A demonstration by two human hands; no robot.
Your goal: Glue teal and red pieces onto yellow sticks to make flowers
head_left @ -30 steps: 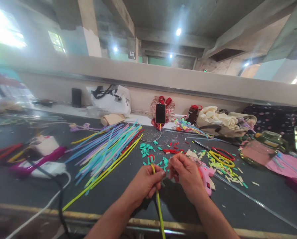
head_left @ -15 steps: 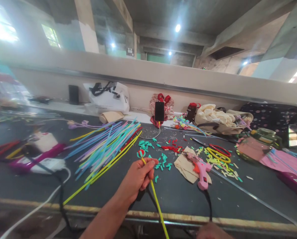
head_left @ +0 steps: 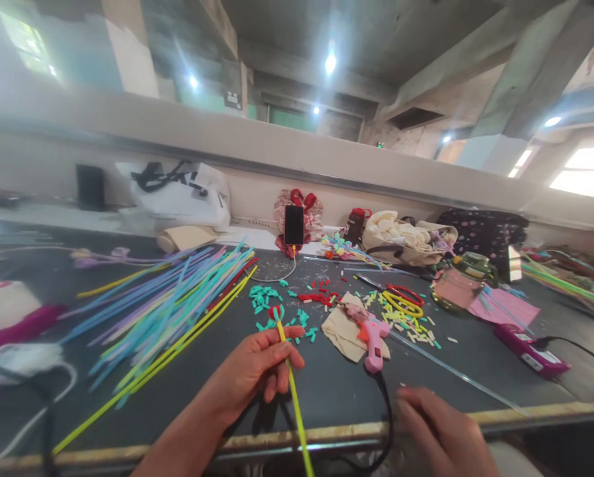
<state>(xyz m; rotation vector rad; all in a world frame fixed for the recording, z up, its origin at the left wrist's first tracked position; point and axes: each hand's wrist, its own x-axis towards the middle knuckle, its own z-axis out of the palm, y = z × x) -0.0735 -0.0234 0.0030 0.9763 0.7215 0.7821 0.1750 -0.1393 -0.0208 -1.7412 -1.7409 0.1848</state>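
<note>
My left hand (head_left: 262, 364) is closed around a yellow pipe cleaner (head_left: 296, 404), pinching it below its top. A small red and teal head (head_left: 276, 314) sits on the upper end, and the lower end runs down past the table edge. At the lower right, my right hand (head_left: 441, 427) is near the table's front edge, its fingers bent and smeared by motion; whether it holds anything does not show. Between the hands and farther back, a pink glue gun (head_left: 375, 344) lies on a beige cloth (head_left: 341, 331). Teal cut pieces (head_left: 263, 296) lie just beyond my left hand.
Many long pipe cleaners (head_left: 172, 311) lie fanned on the left. Red pieces (head_left: 319, 297), yellow pieces (head_left: 416, 328) and scissors (head_left: 401, 295) are behind the glue gun. A phone (head_left: 294, 225) stands at the back. A magenta power strip (head_left: 530, 350) lies right.
My right hand has risen into view from below the table edge. My left hand still holds the yellow pipe cleaner. The view has turned right, so the table's things appear farther left.
</note>
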